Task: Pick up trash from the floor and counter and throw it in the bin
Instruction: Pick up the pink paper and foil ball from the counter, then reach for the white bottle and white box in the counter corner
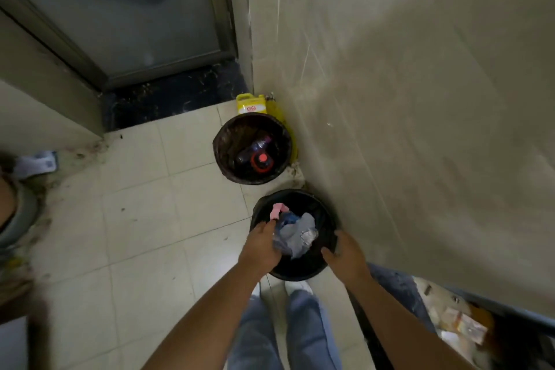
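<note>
A black round bin stands on the tiled floor against the wall, just in front of my feet. Inside it lies crumpled grey-blue plastic trash and a pink scrap. My left hand reaches over the bin's left rim, its fingers touching the crumpled plastic. On the bin's right rim rests my right hand, curled around the edge. A second dark bin farther back holds a bottle with a red cap.
A yellow jug stands behind the far bin in the corner. White paper lies on the dirty floor at the left by a door frame. A wall runs along the right. Cluttered items sit low at the right.
</note>
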The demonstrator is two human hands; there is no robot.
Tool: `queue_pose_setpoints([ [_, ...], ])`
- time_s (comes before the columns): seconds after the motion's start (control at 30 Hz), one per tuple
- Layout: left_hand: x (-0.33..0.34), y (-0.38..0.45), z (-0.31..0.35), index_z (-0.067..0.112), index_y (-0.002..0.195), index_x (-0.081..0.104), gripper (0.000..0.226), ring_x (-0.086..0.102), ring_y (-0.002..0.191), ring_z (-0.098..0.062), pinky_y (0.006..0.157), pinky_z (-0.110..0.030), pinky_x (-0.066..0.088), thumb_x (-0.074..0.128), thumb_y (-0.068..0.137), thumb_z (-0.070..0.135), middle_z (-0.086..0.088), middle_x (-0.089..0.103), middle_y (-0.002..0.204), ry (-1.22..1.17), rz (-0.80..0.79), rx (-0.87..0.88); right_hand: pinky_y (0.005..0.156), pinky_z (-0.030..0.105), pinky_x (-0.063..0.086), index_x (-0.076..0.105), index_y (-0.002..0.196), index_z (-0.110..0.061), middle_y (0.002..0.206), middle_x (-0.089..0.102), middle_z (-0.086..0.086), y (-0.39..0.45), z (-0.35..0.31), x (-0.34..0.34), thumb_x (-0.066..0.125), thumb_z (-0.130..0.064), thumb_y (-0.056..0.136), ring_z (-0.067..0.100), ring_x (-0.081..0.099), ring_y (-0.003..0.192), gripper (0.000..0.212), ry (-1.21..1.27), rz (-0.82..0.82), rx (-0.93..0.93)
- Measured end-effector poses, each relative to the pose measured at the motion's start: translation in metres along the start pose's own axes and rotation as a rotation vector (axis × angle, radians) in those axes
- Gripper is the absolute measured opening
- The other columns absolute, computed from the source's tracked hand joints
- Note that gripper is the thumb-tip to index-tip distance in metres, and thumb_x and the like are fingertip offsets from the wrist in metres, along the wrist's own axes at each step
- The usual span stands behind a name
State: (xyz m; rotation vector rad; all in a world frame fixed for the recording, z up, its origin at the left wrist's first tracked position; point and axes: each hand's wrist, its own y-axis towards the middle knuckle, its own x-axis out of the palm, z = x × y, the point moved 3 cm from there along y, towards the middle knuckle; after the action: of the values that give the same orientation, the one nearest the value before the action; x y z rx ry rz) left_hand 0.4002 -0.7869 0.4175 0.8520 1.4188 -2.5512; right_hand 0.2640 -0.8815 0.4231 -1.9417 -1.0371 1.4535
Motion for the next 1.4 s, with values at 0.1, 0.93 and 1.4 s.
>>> queue_pose_setpoints([
  [0.1, -0.016, -0.011, -0.002, 0.012, 0.137, 0.044, 0.045, 0.044, 0.132, -0.025, 0.111, -0.032, 0.039, 0.051, 0.093, 0.016, -0.011, 0.046, 0.144, 0.027, 0.076, -0.083, 0.108, 0.027, 0.033, 0.037, 0.137, 0.003, 0.145, 0.042, 0.018, 0.000, -0.020, -0.016, 0.050, -0.016, 0.095, 0.027, 0.041, 0.134, 0.048, -0.093, -0.049, -0.132],
  [0.93, 0.027, -0.583, -0.288, 0.019, 0.150, 0.018, 0.054, 0.001, 0.150, -0.026, 0.120, -0.049, 0.009, 0.033, 0.100, 0.032, -0.003, 0.008, 0.162, -0.395, 1.050, -1.380, 0.120, 0.050, 0.002, 0.008, 0.149, -0.024, 0.161, -0.002, 0.005, -0.496, -0.276, 0.272, 0.028, -0.049, 0.096, 0.028, -0.005, 0.148, 0.062, -1.137, -0.069, -1.809],
  [1.4, 0.344, -0.886, -0.363, 0.018, 0.150, 0.018, 0.054, 0.008, 0.149, -0.026, 0.120, -0.047, 0.014, 0.035, 0.100, 0.032, -0.004, 0.015, 0.160, -0.786, 1.096, -1.985, 0.121, 0.046, 0.006, 0.009, 0.149, -0.021, 0.161, 0.002, 0.005, -0.833, -0.026, 0.537, 0.026, -0.046, 0.098, 0.027, -0.003, 0.149, 0.060, -1.357, -0.539, -2.412],
])
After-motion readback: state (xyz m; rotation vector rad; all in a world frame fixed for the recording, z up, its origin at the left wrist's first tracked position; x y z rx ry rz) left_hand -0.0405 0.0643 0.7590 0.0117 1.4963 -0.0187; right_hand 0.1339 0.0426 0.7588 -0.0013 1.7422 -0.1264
